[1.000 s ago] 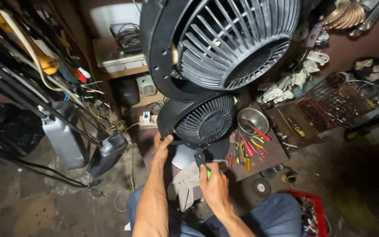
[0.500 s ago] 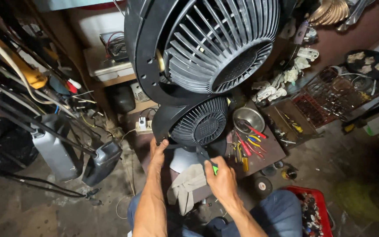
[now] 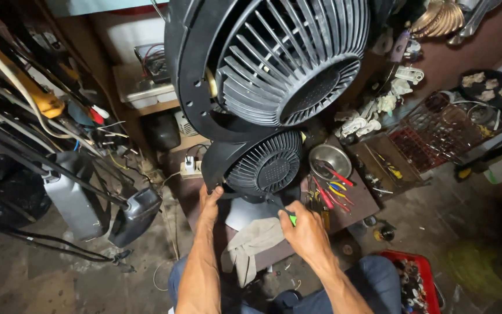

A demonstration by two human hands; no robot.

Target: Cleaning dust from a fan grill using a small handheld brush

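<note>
We steady the lower fan housing (image 3: 256,166) with our left hand (image 3: 210,200), fingers pressed on its rim, while our right hand (image 3: 303,229) clamps a green-handled screwdriver (image 3: 283,212) (tip hidden); next, careful seating likely matters.

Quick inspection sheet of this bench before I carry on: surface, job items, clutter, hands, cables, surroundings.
Surface: low brown bench, crowded.
Job's things: black fan housing with ribbed grille, under a larger fan grille; green-handled screwdriver.
Clutter: grey rag, metal bowl, red and yellow hand tools, red parts tray.
Hands: left hand touches the housing edge; right hand grips the screwdriver.
Cables: white power strip; black cables at left.
Surroundings: concrete floor, shelf with tangled wires.
</note>
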